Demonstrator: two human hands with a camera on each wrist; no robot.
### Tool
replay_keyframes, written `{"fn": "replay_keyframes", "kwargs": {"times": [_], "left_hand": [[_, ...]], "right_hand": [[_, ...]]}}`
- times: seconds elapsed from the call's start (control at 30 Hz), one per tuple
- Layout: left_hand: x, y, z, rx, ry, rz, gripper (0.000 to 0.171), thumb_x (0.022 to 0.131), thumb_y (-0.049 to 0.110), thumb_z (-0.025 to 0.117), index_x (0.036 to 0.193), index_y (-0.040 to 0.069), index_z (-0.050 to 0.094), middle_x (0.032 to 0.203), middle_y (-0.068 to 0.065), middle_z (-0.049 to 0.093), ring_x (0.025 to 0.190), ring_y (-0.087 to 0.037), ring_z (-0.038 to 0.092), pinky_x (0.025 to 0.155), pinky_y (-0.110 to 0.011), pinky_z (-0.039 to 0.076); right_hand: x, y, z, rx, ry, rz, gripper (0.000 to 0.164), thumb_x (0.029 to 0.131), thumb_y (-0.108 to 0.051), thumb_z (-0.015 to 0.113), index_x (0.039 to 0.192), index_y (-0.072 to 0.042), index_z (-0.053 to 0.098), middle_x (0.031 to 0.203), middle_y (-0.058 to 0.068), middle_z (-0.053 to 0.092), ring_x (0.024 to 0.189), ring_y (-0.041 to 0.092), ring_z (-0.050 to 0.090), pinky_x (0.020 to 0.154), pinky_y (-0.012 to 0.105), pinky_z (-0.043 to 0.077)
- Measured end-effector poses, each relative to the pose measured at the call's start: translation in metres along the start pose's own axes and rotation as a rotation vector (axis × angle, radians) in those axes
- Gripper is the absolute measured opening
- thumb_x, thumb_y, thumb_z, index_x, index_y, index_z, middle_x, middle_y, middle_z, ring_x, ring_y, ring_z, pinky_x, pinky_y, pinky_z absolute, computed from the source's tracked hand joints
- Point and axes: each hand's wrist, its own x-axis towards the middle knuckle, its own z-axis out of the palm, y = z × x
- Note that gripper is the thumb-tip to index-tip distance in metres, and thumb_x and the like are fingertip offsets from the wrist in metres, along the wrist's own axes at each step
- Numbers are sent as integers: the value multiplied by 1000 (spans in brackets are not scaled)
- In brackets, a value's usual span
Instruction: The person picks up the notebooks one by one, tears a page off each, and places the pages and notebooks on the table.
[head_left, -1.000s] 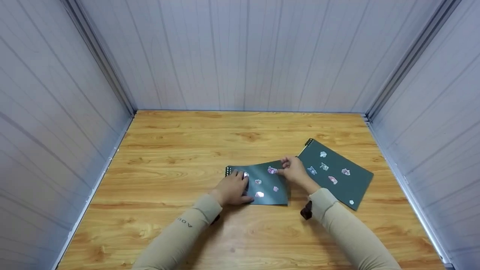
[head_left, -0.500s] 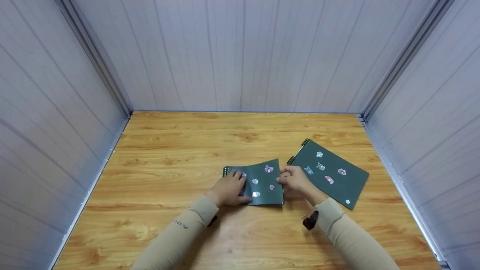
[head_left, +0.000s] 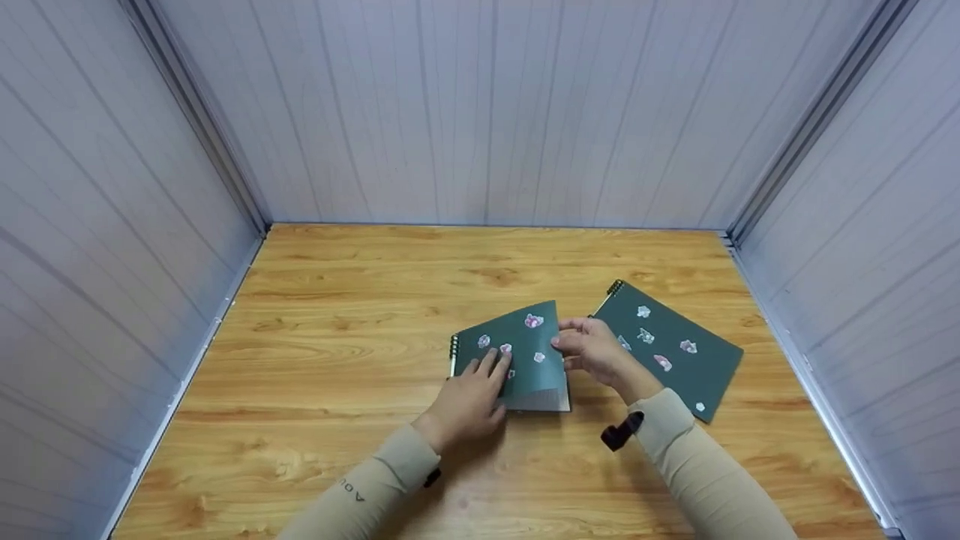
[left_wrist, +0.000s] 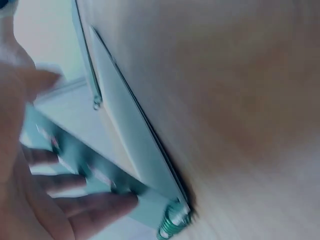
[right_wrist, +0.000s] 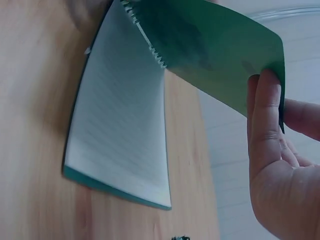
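Walls, head view: pale, ribbed panels (head_left: pixel 375 112) on three sides, darker metal strips at the corners.
Table, head view: yellow-brown wood grain (head_left: pixel 337 300), running back to the far wall.
Hidden, head view: the left hand (head_left: pixel 466 405) covers the near left part of the notebook (head_left: pixel 525 336); the right hand (head_left: pixel 596 351) blocks one corner of the second notebook (head_left: pixel 679 322). Both beige sleeves (head_left: pixel 716 461) are cut off below.
Notebook, head view: on the table, near the middle, dark green with shiny stickers, coil at the left, cover lifted and bowed, pages showing underneath.
Left hand, head view: lies over the cover, fingers extended; how firmly they press, I cannot tell.
Right hand, head view: pinches the cover's free edge.
Blur, left wrist view: fingers spread and smeared before the green cover; the coil (left_wrist: pixel 172 220) shows low down, with bare table to the right.
Page, right wrist view: white, faintly lined (right_wrist: pixel 120 120), under the raised cover; fingers and thumb grip its edge. Something dark is cut off at the bottom, too little to identify.
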Motion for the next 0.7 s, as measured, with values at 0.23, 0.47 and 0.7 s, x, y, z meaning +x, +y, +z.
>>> {"fn": "replay_keyframes", "kwargs": {"times": [0.23, 0.47, 0.7], "left_hand": [[-3, 12, 1, -4, 32, -72, 72, 107, 15, 57, 172, 5, 27, 171, -27, 41, 135, -52, 64, 103, -60, 60], [-11, 7, 0, -198, 216, -71, 78, 97, -2, 57, 169, -4, 26, 164, -32, 46, 134, -45, 66, 106, -54, 60], [-18, -4, 2, -420, 350, -69, 71, 100, -6, 48, 168, -6, 26, 166, -31, 43, 147, -43, 55, 120, -52, 50]], "right_hand": [[2, -2, 3, 74, -79, -41, 32, 107, -9, 62, 136, 4, 62, 99, 2, 80, 90, 16, 77, 76, 31, 66], [13, 22, 7, -135, -58, -140, 45, 111, -14, 54, 147, 15, 56, 140, 28, 70, 135, 42, 66, 112, 49, 57], [16, 50, 16, -806, -46, -237, 60, 102, -20, 73, 154, 5, 56, 169, 29, 43, 159, 48, 37, 131, 63, 30]]}}
